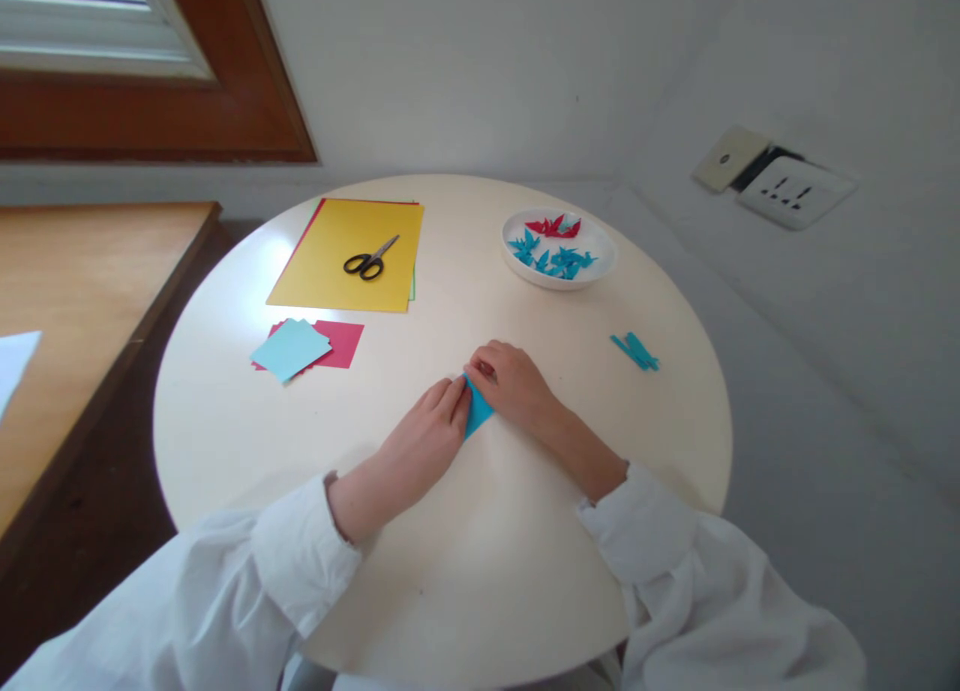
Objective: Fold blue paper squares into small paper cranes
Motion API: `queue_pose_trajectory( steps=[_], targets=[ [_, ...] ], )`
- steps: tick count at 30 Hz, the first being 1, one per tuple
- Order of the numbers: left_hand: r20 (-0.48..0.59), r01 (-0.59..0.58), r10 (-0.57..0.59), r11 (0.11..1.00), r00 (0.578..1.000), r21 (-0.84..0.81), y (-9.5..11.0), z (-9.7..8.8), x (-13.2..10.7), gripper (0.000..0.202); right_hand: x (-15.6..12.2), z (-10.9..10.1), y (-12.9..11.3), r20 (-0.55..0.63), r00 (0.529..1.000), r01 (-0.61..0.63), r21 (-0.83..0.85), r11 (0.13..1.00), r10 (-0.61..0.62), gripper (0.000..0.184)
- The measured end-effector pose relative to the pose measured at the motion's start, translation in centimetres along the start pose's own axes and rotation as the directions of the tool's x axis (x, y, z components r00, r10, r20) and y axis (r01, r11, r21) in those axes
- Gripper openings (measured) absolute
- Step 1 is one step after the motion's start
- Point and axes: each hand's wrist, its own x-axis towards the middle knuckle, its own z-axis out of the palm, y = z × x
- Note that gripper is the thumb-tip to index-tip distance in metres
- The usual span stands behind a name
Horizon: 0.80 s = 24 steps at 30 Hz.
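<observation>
daylight: window (97, 21), upper left | glare: table's (210, 391) left | detail: soft

round white table (480, 571), stacked sheets (322, 261), paper squares (292, 349), white dish (559, 283), blue strips (639, 352), blue paper (477, 411)

a round white table (465, 591) stands near a pale wall (465, 81). upper left, a window (90, 31) has a brown frame (255, 91); glare lies on the table's far left. beside it, a wooden desk (97, 261) and dark floor (97, 531). the right wall (825, 371) bears a white socket (795, 191).

Blue paper (478, 413), partly covered, lies on the white table (480, 581).
</observation>
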Motion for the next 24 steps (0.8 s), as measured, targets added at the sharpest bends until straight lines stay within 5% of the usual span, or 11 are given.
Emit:
queue_pose_trajectory(
  steps=[24],
  targets=[
    [0.029, -0.046, 0.042, 0.987, 0.999, 0.155, 0.13, -0.17, 0.05, 0.035, 0.18, 0.21, -0.01, 0.005, 1.000, 0.019, -0.135, 0.991, -0.019, 0.022]
  ],
)
